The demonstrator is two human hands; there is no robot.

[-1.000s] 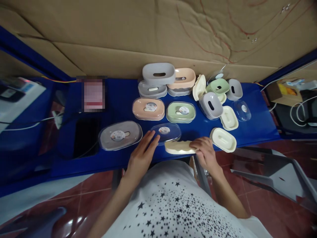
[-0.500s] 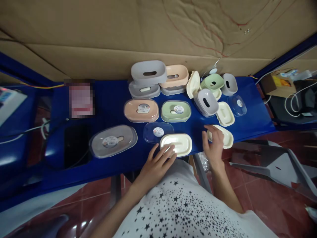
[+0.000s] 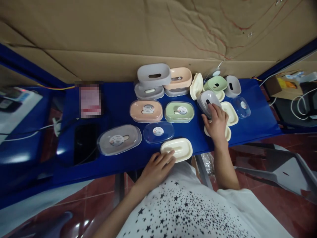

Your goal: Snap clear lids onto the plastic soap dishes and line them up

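My left hand [image 3: 160, 166] lies with spread fingertips on the near edge of a cream oval tray [image 3: 182, 148] at the table's front. Further right, my right hand [image 3: 217, 123] reaches over a grey oval box [image 3: 205, 99] with a dark slot. Its fingers are stretched out at the box's near side, thumb apart; whether they press on it I cannot tell. Partly under that hand lies a second cream tray [image 3: 227, 133], and a third cream tray [image 3: 231, 114] sits just behind. A clear oval lid [image 3: 158, 133] with a round label rests left of my left hand's tray.
Lidded boxes in peach [image 3: 146, 111], green [image 3: 179, 111] and grey [image 3: 120, 140] stand on the blue table [image 3: 119, 94]. Behind them are stacked grey [image 3: 153, 74] and peach boxes [image 3: 182, 75]. Another clear lid [image 3: 241, 107] lies right. A dark flat object [image 3: 85, 142] lies left.
My right hand has moved forward from the near cream tray to the grey slotted box. My left hand stays at its cream tray. The whole view has shifted slightly.
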